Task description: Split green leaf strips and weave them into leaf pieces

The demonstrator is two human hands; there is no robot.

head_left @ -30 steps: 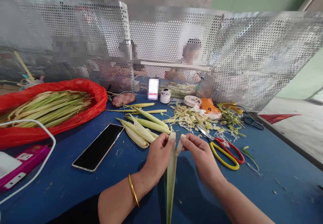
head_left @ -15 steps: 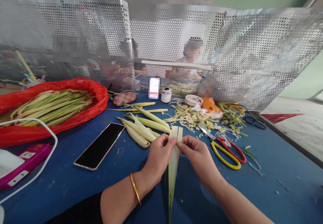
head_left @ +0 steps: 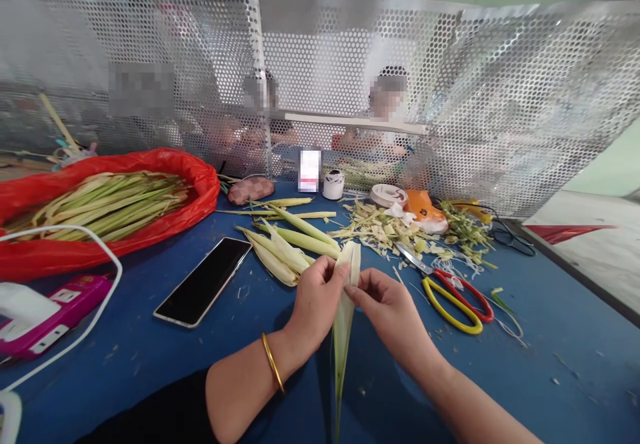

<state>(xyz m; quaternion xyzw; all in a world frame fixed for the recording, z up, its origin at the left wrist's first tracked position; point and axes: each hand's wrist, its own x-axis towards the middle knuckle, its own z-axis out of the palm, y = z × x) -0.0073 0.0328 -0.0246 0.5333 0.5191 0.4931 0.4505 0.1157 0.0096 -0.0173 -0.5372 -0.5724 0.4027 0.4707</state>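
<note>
A long pale green leaf strip [head_left: 343,327] stands upright between my hands over the blue table [head_left: 525,377]. My left hand [head_left: 317,297], with a gold bangle on its wrist, pinches the strip near its top from the left. From the right, my right hand [head_left: 387,307] pinches the same spot, fingers closed on the leaf. The strip's two upper ends lie together just above my fingers. Several folded leaf pieces [head_left: 283,247] lie just beyond my left hand.
Red and yellow scissors [head_left: 447,291] lie right of my hands beside leaf scraps [head_left: 385,227]. A phone [head_left: 205,281] lies left. A red bag of leaves [head_left: 100,207] and a pink power strip [head_left: 55,314] sit far left. A perforated metal screen [head_left: 450,97] backs the table, people behind it.
The strip's two split upper ends, spread apart a second ago, have been brought together. My hands have moved closer and now pinch the leaf at one spot.
</note>
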